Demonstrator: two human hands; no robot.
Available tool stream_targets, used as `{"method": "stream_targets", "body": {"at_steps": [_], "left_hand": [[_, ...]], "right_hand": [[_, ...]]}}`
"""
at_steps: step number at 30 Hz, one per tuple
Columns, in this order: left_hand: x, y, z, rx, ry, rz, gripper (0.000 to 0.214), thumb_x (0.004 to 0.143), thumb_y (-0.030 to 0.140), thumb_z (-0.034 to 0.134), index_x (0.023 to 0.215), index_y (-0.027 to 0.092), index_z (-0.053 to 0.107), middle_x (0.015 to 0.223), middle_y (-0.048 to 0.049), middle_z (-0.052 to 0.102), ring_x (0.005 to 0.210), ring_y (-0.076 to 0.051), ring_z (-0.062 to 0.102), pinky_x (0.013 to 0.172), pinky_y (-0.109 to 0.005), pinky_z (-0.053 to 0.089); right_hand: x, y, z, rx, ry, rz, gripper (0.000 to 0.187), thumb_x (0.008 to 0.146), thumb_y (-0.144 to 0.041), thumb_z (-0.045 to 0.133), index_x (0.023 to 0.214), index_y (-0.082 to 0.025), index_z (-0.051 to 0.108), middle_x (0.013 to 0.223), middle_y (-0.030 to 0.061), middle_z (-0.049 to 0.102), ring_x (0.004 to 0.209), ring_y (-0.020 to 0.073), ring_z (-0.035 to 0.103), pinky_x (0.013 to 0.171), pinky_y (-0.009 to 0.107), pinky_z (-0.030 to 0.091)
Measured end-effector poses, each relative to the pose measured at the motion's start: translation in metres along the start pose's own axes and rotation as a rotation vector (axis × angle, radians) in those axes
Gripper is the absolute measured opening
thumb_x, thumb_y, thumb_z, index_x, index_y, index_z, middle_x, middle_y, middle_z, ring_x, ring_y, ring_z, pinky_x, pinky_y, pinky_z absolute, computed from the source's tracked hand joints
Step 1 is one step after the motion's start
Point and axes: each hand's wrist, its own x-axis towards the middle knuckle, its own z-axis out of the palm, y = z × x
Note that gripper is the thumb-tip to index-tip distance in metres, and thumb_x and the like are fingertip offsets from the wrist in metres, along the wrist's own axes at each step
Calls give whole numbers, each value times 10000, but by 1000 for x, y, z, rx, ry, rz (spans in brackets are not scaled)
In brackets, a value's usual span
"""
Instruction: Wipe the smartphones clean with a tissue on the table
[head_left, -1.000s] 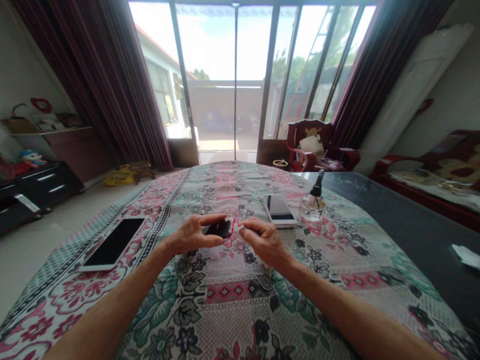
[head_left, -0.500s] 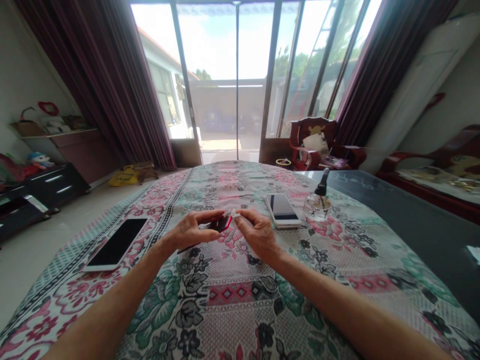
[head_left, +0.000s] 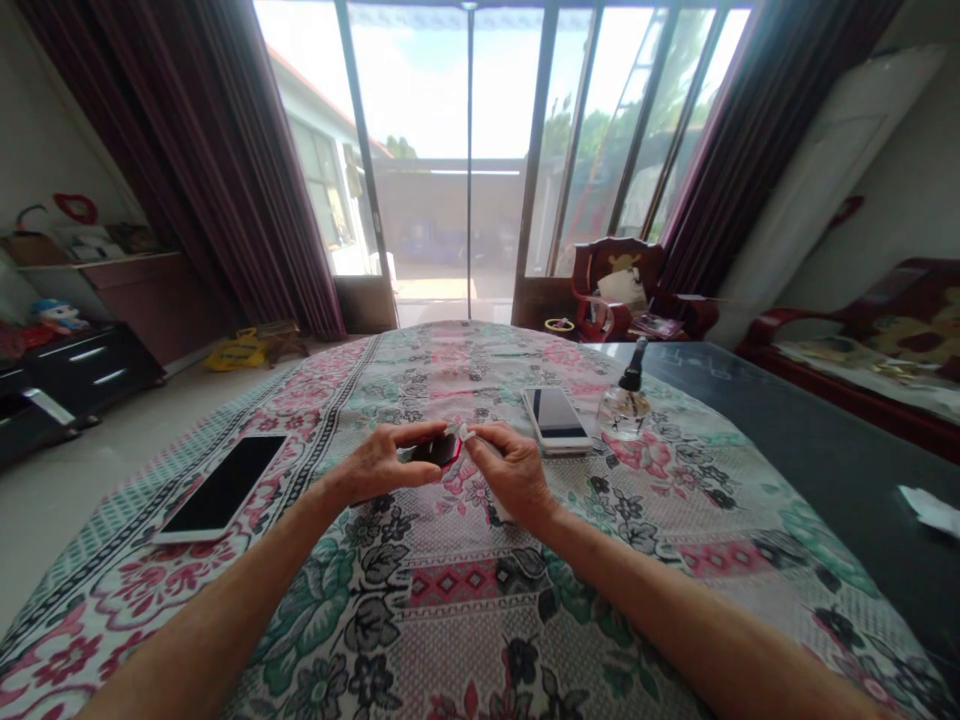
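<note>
My left hand (head_left: 382, 462) grips a dark phone with a red edge (head_left: 442, 451) between thumb and fingers, tilted just above the tablecloth. My right hand (head_left: 517, 472) pinches a small white tissue (head_left: 463, 433) against the phone's near right edge; its fingers hide part of the tissue. Right of my right hand lies a white phone with a dark screen (head_left: 556, 415), apparently on top of another flat item. Beyond it stands a clear glass bottle with a black pump top (head_left: 625, 410). A larger white phone (head_left: 225, 488) rests face up to the left of my left arm.
A patterned cloth (head_left: 465, 590) covers the round table. To the right is a dark tabletop (head_left: 810, 450) with a crumpled white paper (head_left: 930, 508) on it. A wooden armchair (head_left: 619, 285) stands behind, near the glass doors.
The view has shifted slightly, so everything sits a little further left. Both hands keep their hold, and the tissue has moved slightly along the phone's edge.
</note>
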Motion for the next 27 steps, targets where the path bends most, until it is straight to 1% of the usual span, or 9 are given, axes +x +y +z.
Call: {"method": "stream_targets", "body": {"at_steps": [2, 5, 9, 11, 14, 17, 23, 27], "left_hand": [[0, 0, 0, 0, -13, 12, 595, 713, 313, 670, 1293, 231, 561, 1220, -35, 654, 1096, -237, 604, 1013, -407, 444], [0, 1, -1, 5, -23, 13, 588, 715, 314, 678, 1286, 229, 568, 1211, -32, 660, 1096, -238, 606, 1006, -394, 450], [-1, 3, -1, 16, 12, -18, 579, 707, 304, 680, 1273, 227, 581, 1204, -29, 664, 1098, -241, 607, 996, -381, 458], [-1, 3, -1, 11, 22, -23, 577, 707, 309, 679, 1269, 222, 584, 1197, -32, 668, 1090, -240, 610, 987, -379, 463], [0, 2, 0, 3, 6, -9, 588, 706, 323, 683, 1275, 218, 578, 1198, -36, 667, 1083, -237, 611, 987, -385, 459], [0, 0, 0, -2, -8, 7, 592, 704, 330, 683, 1274, 213, 576, 1208, -41, 661, 1089, -238, 610, 989, -393, 455], [-1, -1, -1, 6, 0, -14, 589, 701, 321, 680, 1273, 224, 577, 1200, -35, 667, 1090, -232, 612, 993, -387, 452], [-2, 3, -3, 24, 17, -59, 586, 697, 308, 684, 1265, 198, 586, 1189, -47, 672, 1089, -239, 610, 1006, -393, 444]], "right_hand": [[0, 1, 0, -2, -1, 8, 138, 810, -249, 598, 833, -204, 727, 828, 50, 710, 784, 166, 652, 749, 312, 518], [-2, -4, 0, -18, -2, -23, 133, 816, -251, 594, 819, -214, 721, 819, 42, 703, 776, 163, 645, 745, 312, 518], [-5, -10, -1, -12, -21, -63, 124, 814, -236, 597, 817, -216, 719, 837, 42, 700, 792, 160, 641, 744, 308, 518], [-5, -11, -1, 2, -27, -49, 123, 810, -231, 599, 816, -211, 720, 836, 43, 700, 789, 159, 642, 744, 307, 516], [-3, -8, 0, 8, -15, -7, 128, 807, -238, 596, 815, -208, 720, 827, 43, 701, 773, 160, 641, 736, 313, 514], [-2, -5, -1, -5, -11, -8, 124, 801, -244, 599, 797, -203, 716, 808, 40, 697, 758, 158, 637, 732, 313, 509], [-5, -8, -3, 17, -72, -37, 120, 789, -227, 600, 787, -191, 714, 802, 41, 691, 762, 156, 634, 714, 301, 502], [-5, -13, -3, 9, -128, -50, 126, 780, -212, 593, 808, -194, 715, 809, 39, 683, 758, 152, 624, 714, 302, 498]]}}
